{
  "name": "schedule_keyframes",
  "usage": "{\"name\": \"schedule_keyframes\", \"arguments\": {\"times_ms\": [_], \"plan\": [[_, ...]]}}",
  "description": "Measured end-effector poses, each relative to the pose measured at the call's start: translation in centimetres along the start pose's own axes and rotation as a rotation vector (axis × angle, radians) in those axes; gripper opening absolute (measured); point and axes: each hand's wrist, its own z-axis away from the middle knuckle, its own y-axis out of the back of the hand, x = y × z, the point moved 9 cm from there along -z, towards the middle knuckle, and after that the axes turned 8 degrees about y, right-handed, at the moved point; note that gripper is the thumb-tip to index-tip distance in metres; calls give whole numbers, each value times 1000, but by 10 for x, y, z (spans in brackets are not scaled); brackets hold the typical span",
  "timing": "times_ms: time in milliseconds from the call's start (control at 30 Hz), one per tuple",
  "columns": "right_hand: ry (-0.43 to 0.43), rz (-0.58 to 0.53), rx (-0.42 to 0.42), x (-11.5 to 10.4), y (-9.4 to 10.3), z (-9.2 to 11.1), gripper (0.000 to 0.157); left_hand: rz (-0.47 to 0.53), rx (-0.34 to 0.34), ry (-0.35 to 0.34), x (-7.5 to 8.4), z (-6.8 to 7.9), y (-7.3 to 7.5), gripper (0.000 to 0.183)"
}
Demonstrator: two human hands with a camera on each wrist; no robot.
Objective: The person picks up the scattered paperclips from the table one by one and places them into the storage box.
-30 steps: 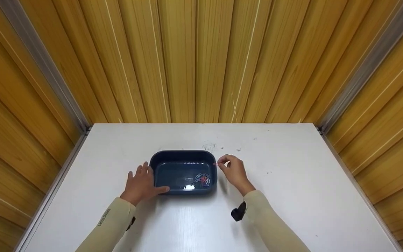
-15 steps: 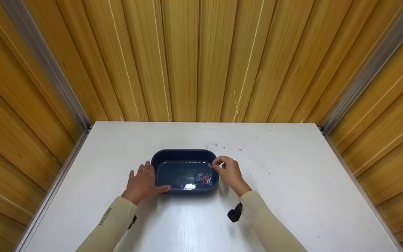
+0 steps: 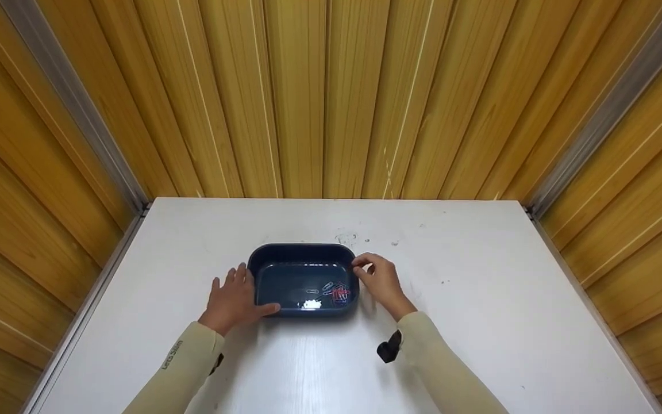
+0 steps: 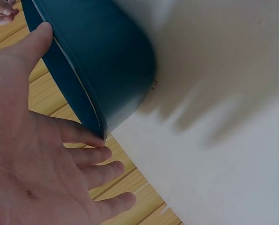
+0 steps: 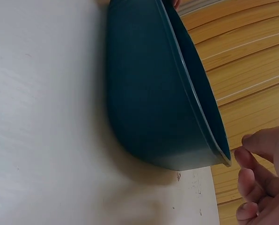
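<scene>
A dark blue rectangular plastic bin (image 3: 302, 253) stands on the white table. Several paper clips (image 3: 339, 294), red, blue and silvery, lie heaped in its near right corner, with one pale paper clip (image 3: 312, 291) lying apart on the bin floor. My left hand (image 3: 232, 303) rests at the bin's left end, thumb (image 4: 41, 40) along the near rim and the straight fingers spread against the side. At the right rim is my right hand (image 3: 381, 280); its thumb and index fingertips are close together, with nothing showing between them in the right wrist view.
Wood-patterned panels (image 3: 296, 98) rise behind the table and on both sides, with metal posts at the corners. Dark scuff marks (image 3: 345, 237) spot the white tabletop (image 3: 480, 322) beyond the bin.
A red paper clip, pinched by my right hand earlier and carried over the bin, is out of its fingers; the heap shows more red. The right hand has drawn back to the rim. The left stays.
</scene>
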Motion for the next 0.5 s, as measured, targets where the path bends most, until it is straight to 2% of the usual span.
{"name": "schedule_keyframes", "arguments": {"times_ms": [200,500], "plan": [[6,42,26,5,12,1,9,-17,5,-7,0,0,0,108],[-54,78,43,23,27,1,10,-21,4,5,0,-1,-2,107]]}}
